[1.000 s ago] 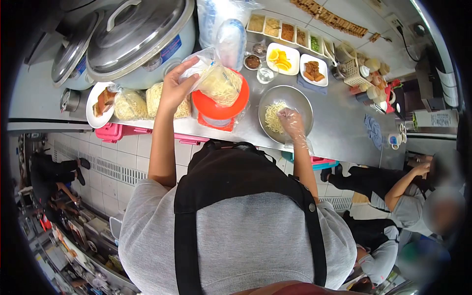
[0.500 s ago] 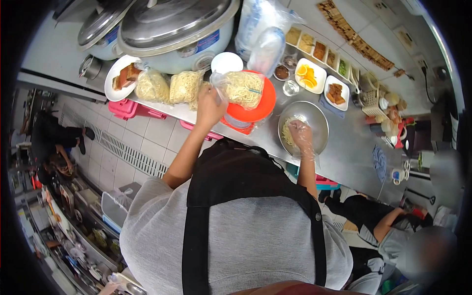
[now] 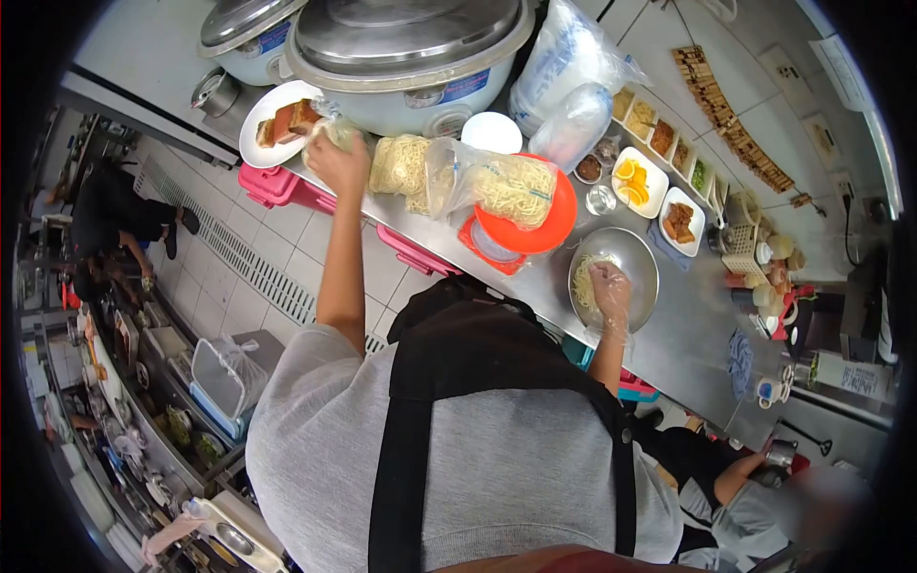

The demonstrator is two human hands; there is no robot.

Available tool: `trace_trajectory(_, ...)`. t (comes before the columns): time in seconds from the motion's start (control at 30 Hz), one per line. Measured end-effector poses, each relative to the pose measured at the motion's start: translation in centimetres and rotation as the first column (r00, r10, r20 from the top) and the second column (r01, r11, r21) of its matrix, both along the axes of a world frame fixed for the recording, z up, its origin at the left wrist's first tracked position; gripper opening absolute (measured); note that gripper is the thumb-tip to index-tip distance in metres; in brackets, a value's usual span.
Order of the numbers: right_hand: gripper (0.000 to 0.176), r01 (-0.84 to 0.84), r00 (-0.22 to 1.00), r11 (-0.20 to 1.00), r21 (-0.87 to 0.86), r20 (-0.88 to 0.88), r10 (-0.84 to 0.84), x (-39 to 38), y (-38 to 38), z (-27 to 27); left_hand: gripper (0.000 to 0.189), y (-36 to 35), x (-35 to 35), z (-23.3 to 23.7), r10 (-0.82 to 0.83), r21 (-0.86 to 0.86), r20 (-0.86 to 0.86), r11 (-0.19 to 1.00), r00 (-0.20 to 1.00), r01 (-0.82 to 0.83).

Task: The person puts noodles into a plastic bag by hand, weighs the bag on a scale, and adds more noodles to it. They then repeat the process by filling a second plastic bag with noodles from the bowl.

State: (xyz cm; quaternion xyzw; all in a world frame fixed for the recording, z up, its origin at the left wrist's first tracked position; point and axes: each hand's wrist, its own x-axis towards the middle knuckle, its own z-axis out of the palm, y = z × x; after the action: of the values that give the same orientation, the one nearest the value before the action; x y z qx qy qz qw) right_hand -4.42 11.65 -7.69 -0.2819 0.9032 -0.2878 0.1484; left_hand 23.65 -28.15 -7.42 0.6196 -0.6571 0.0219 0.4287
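Note:
My left hand (image 3: 338,164) is bare, its fingers closed on the clear plastic of the leftmost bag of noodles (image 3: 323,143), mostly hidden behind it. To its right lies another bag of noodles (image 3: 399,164). An opened bag of noodles (image 3: 516,189) rests on a red round lid (image 3: 564,212), its loose plastic mouth facing left. In a clear plastic glove, my right hand (image 3: 611,288) reaches into a steel bowl (image 3: 646,269). Its fingers are bunched against pale noodles (image 3: 584,283) at the bowl's left side.
A plate of meat slabs (image 3: 250,143) stands at the left. Large lidded pots (image 3: 411,86) line the back. Dishes of orange slices (image 3: 657,196) and browned cubes (image 3: 679,222) sit beyond the bowl, near a topping rack (image 3: 673,158). Co-workers are at far left (image 3: 124,205) and lower right (image 3: 740,492).
My left hand has let go of the bag on the red lid and moved left to the leftmost noodle bag. My right hand stays in the bowl. The view has shifted.

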Motion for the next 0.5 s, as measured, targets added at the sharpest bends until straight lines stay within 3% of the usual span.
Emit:
trace_trajectory(0.07, 0.025, -0.028, 0.999, 0.999, 0.020, -0.015, 0.029, 0.0, 0.0, 0.2, 0.057, -3.1, 1.3, -1.6, 0.054, 0.013, 0.079, 0.998, 0.995, -0.055)
trace_trajectory(0.13, 0.028, -0.033, 0.999, 0.998, 0.046, -0.030, 0.035, -0.2, 0.2, 0.1, 0.051, -5.0, 1.6, -2.7, 0.005, -0.023, 0.388, 1.000, 0.922, 0.004)
trace_trajectory(0.2, 0.023, -0.075, 0.994, 0.996, -0.043, -0.083, 0.071, -0.2, 0.7, -0.2, 0.044, -6.3, 1.7, -3.2, -0.067, 0.122, 0.419, 0.992, 0.906, 0.017)
trace_trajectory(0.3, 0.023, 0.015, 0.999, 0.997, -0.081, -0.028, -0.017, -0.3, 1.6, 0.4, 0.029, -8.1, 3.0, -4.5, -0.144, -0.004, 0.484, 0.986, 0.863, 0.167)
trace_trajectory(0.37, 0.023, 0.099, 0.995, 0.992, -0.080, 0.001, -0.099, 0.0, 2.3, 1.5, 0.030, -8.3, 3.7, -4.3, -0.263, 0.099, 0.458, 0.964, 0.849, 0.245)
trace_trajectory(0.43, 0.023, 0.166, 0.986, 0.982, -0.089, 0.028, -0.164, -0.1, 3.2, 2.1, 0.034, -8.2, 4.7, -4.1, -0.250, 0.145, 0.552, 0.968, 0.795, 0.203)
trace_trajectory(0.5, 0.023, 0.171, 0.983, 0.983, -0.063, -0.050, -0.174, -0.2, 4.3, 2.4, 0.031, -9.0, 6.6, -4.2, -0.310, 0.199, 0.485, 0.950, 0.818, 0.242)
